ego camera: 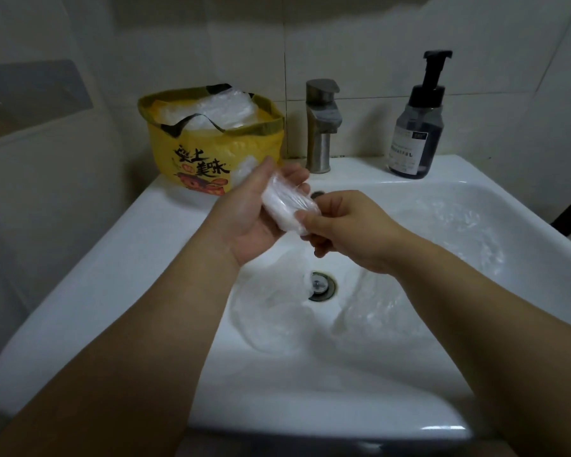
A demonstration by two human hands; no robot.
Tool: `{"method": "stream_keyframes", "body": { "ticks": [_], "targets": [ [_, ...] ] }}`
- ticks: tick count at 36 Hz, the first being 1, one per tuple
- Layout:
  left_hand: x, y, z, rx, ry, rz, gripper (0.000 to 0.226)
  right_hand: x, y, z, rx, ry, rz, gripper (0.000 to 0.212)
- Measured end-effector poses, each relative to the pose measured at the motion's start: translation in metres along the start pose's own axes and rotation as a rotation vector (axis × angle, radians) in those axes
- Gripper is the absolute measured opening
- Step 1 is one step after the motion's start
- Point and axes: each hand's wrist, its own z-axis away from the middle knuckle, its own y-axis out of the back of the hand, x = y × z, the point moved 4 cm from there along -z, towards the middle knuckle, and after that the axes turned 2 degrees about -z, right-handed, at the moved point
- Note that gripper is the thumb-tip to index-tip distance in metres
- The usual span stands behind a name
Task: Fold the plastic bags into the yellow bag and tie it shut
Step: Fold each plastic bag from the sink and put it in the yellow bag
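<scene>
the yellow bag [211, 150] stood untied, partly filled. left hand [254, 222] cupped a folded bag [287, 209], right hand [346, 225] pinching its end; loose bags [442, 258] waited in the sink [145, 232].

Faucet [320, 127], soap bottle [416, 127] on sink [112, 258] ledge

Black characters "尖上美味" on the yellow bag [165, 150]; pump bottle [416, 133] label illegible.

Left hand [254, 212]: palm turned inward, thumb raised, fingers curled behind a folded plastic bag [285, 206] lying across it.
Right hand [346, 222]: knuckles up, thumb and fingers pinching the bag's near end.
Forearms: both bare, reaching forward and converging at the hands.
</scene>
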Motion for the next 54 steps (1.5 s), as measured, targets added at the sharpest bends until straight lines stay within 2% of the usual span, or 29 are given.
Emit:
{"method": "stream_keyframes", "body": {
  "ticks": [6,9,11,13,16,22,25,31,37,44,48,52,54],
  "targets": [
    [0.000,0.008,-0.001,0.074,-0.022,-0.041,0.035,0.001,0.002,0.001,0.039,-0.069,-0.112,0.024],
    [-0.003,0.007,-0.002,0.082,-0.046,-0.035,0.037,0.003,-0.002,0.002,0.015,-0.152,-0.358,0.014],
    [-0.004,0.004,-0.002,0.087,-0.067,-0.032,0.037,0.002,-0.004,0.003,-0.015,-0.183,-0.533,0.018],
    [-0.006,0.004,-0.002,0.096,-0.088,-0.010,0.036,0.001,-0.008,0.003,-0.036,-0.168,-0.581,0.023],
    [-0.009,0.004,-0.003,0.109,-0.096,-0.032,0.034,0.002,-0.007,0.001,0.019,-0.115,-0.550,0.008],
    [0.000,0.011,-0.002,0.092,-0.119,-0.205,0.009,0.000,0.018,-0.003,0.119,-0.096,-0.587,0.007],
    [0.004,0.013,0.001,0.038,-0.112,-0.322,0.007,-0.002,0.027,-0.003,0.093,-0.098,-0.611,0.008],
    [0.006,0.020,0.008,-0.023,-0.058,-0.518,0.009,-0.001,0.035,0.002,0.018,-0.116,-0.501,0.011],
    [0.008,0.016,0.014,-0.062,-0.029,-0.488,0.018,-0.002,0.039,0.005,-0.012,-0.097,-0.394,0.011],
    [0.008,0.013,0.015,-0.048,-0.067,-0.428,0.028,-0.007,0.037,0.010,-0.086,-0.116,-0.432,0.016],
    [0.012,0.010,0.016,-0.020,-0.085,-0.371,0.030,-0.010,0.033,0.009,-0.146,-0.123,-0.526,0.009],
    [0.012,0.010,0.016,-0.009,-0.079,-0.312,0.022,-0.008,0.036,0.008,-0.059,-0.096,-0.409,0.011],
    [0.010,0.012,0.013,0.037,-0.122,-0.426,0.016,-0.007,0.035,0.008,-0.036,-0.090,-0.346,0.006]
  ]
}}
